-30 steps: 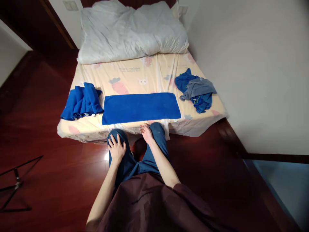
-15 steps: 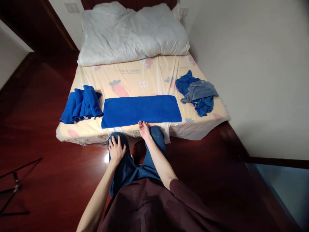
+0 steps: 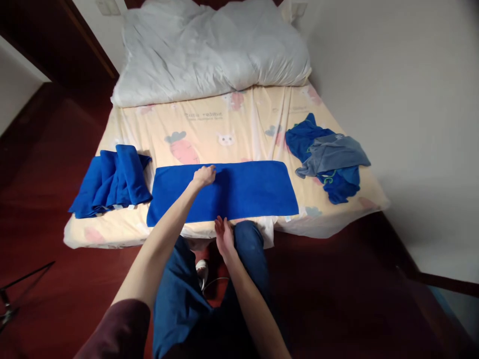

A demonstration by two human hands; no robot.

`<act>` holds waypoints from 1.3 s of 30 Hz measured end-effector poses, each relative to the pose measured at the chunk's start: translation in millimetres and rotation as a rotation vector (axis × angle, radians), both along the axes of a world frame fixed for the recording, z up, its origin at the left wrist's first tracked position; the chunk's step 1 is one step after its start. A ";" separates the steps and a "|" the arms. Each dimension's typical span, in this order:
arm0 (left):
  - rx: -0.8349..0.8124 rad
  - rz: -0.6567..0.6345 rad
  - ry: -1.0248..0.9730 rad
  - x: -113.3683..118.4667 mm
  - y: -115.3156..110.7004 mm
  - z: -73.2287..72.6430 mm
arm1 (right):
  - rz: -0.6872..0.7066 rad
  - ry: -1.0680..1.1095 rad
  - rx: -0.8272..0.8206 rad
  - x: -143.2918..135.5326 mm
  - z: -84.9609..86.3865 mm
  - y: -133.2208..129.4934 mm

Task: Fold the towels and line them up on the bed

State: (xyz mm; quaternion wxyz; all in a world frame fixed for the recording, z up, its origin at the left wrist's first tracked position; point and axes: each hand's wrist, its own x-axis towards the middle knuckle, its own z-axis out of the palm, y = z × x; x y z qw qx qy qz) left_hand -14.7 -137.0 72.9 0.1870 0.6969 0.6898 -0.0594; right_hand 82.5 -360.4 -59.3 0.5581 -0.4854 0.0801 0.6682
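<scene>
At the left, several folded blue towels [image 3: 112, 179] lie overlapped on the carrot-print bedsheet [image 3: 145, 134]. Next to them, one blue towel [image 3: 262, 189] is spread flat near the bed's front edge. The left hand [image 3: 204, 175] is above its far edge, fingers curled; whether they pinch the cloth, I cannot tell. The right hand [image 3: 224, 238] is at the near edge, its fingers extended and slightly apart. At the right lies a crumpled pile of blue and grey cloths [image 3: 333, 154].

Behind the flat blue towel [image 3: 258, 192], a strip of carrot-print bedsheet [image 3: 245, 132] gives a hand room to pass sideways, up to the white quilt [image 3: 209, 52]. Folded towels [image 3: 112, 179] obstruct the flat towel's left end; crumpled blue and grey cloths [image 3: 333, 154], its right. The left forearm [image 3: 160, 239] slants across it.
</scene>
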 end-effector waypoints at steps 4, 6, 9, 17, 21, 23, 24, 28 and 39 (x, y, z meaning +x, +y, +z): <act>-0.168 -0.042 -0.062 12.9 63.6 -30.8 | 0.017 0.017 -0.004 4.8 -5.8 2.9; -0.238 -0.047 -0.126 17.8 80.7 -42.9 | 0.038 0.002 -0.016 6.1 -5.5 4.2; -0.240 -0.027 -0.185 23.5 94.9 -53.3 | 0.062 -0.002 -0.033 6.0 -2.9 4.4; -0.264 0.019 -0.182 26.3 97.8 -53.3 | 0.006 0.087 -0.089 6.3 12.0 7.9; -0.207 0.005 -0.133 25.8 96.4 -56.8 | -0.025 0.110 -0.103 7.2 16.5 9.8; -0.214 0.009 -0.136 26.5 98.3 -58.8 | -0.019 0.093 -0.105 6.9 16.1 9.5; -0.230 0.020 -0.154 27.0 99.4 -59.3 | -0.013 0.084 -0.105 6.7 15.4 9.3; -0.294 0.095 -0.270 29.5 100.4 -57.6 | 0.023 0.042 -0.107 6.4 12.5 9.8; -0.049 0.086 -0.238 28.4 106.8 -68.6 | -0.004 0.037 -0.096 3.4 14.4 3.5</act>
